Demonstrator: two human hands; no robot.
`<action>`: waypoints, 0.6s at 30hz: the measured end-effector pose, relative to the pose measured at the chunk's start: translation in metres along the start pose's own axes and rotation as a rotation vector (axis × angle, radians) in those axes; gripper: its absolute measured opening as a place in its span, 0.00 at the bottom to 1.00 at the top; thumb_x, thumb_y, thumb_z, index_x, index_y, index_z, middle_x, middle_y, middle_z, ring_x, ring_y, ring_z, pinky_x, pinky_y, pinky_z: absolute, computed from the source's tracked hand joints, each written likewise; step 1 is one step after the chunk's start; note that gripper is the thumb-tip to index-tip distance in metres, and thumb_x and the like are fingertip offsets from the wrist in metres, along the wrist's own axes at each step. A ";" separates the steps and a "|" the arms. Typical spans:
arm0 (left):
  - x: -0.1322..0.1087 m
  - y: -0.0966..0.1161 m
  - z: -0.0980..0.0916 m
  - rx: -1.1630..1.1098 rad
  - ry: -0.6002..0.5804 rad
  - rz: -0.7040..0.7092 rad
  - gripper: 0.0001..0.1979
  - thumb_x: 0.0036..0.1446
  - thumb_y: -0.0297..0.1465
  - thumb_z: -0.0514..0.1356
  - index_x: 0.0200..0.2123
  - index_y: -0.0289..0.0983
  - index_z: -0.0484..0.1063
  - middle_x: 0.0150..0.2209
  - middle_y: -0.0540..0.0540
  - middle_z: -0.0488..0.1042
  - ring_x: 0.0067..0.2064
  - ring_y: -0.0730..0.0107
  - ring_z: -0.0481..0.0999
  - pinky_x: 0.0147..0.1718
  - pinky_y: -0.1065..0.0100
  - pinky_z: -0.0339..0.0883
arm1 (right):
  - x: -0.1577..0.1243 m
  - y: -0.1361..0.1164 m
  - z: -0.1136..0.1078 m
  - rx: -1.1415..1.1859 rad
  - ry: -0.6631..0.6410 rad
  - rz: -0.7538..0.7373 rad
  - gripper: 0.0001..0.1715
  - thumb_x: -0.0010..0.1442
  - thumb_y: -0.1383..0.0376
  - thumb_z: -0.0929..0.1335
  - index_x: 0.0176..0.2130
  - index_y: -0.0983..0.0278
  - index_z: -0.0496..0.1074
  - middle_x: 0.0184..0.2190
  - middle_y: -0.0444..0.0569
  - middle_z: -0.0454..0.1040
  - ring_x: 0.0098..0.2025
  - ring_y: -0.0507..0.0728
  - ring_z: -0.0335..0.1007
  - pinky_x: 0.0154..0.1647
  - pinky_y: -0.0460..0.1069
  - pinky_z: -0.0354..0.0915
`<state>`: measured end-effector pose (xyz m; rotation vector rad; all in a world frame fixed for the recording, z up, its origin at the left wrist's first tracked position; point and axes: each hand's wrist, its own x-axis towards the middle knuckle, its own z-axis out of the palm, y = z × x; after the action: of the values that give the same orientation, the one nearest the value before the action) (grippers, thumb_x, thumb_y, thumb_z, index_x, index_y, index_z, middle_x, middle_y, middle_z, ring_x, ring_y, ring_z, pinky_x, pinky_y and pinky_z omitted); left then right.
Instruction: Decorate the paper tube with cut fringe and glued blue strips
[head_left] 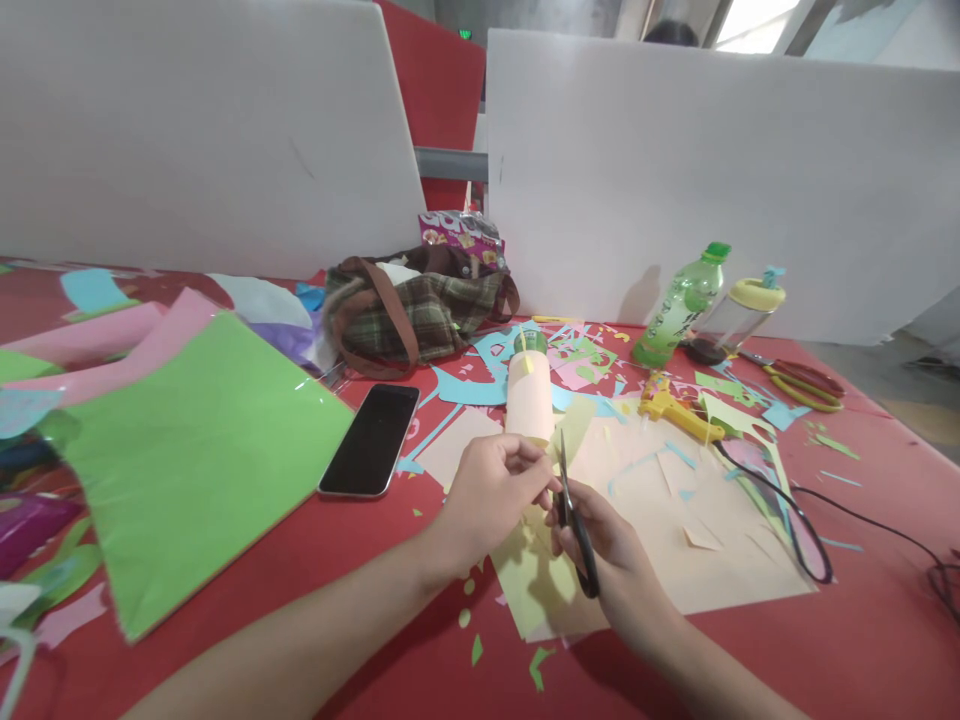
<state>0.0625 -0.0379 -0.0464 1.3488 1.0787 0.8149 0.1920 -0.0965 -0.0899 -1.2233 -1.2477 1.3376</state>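
My left hand [501, 485] is closed, its fingertips pinching a small piece of pale yellow paper [574, 428]. Fingers wrapped round the black handles, my right hand [611, 545] holds a pair of scissors [588, 572]. The scissor blades point up and away beside the yellow paper; whether they are cutting it I cannot tell. Just beyond my hands is a tube [528, 400] wrapped in cream paper, with a green part at its far end. Under my hands lie pale yellow sheets [547, 600] and a large cream sheet [652, 560].
A phone [371, 440] lies left of my hands, near a green sheet [217, 450]. Behind stands a plaid bag [435, 315]. To the right are a yellow glue gun [679, 412] with its cord, a green bottle [679, 312], a clear jar [739, 318] and other scissors [806, 388]. Paper scraps are scattered about.
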 end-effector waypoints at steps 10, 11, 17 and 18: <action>0.004 0.012 -0.017 0.189 -0.120 -0.005 0.07 0.44 0.27 0.52 0.18 0.33 0.66 0.21 0.47 0.71 0.20 0.77 0.68 0.21 0.75 0.62 | 0.000 -0.004 0.002 0.050 -0.026 0.050 0.17 0.50 0.63 0.65 0.42 0.61 0.64 0.26 0.44 0.62 0.26 0.49 0.57 0.27 0.45 0.59; 0.004 0.012 -0.019 0.220 -0.141 -0.007 0.07 0.44 0.27 0.52 0.19 0.33 0.66 0.21 0.47 0.71 0.20 0.77 0.68 0.21 0.75 0.62 | -0.001 -0.004 0.002 0.053 -0.028 0.058 0.17 0.50 0.63 0.65 0.42 0.61 0.64 0.26 0.43 0.62 0.26 0.49 0.57 0.26 0.45 0.60; 0.009 0.019 -0.033 0.307 -0.275 -0.025 0.05 0.43 0.27 0.53 0.20 0.33 0.66 0.20 0.48 0.71 0.20 0.77 0.68 0.19 0.77 0.60 | -0.002 -0.004 0.002 0.058 -0.072 0.081 0.19 0.48 0.65 0.65 0.43 0.62 0.64 0.26 0.44 0.63 0.27 0.50 0.58 0.27 0.45 0.60; 0.009 0.022 -0.035 0.317 -0.283 -0.041 0.04 0.42 0.27 0.53 0.19 0.33 0.65 0.20 0.49 0.71 0.20 0.78 0.68 0.18 0.77 0.59 | -0.002 -0.004 0.001 0.053 -0.082 0.083 0.19 0.48 0.65 0.65 0.43 0.62 0.65 0.25 0.44 0.63 0.26 0.50 0.58 0.27 0.45 0.60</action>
<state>0.0354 -0.0154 -0.0230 1.6455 1.0336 0.4156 0.1908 -0.0984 -0.0860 -1.2052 -1.2224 1.4851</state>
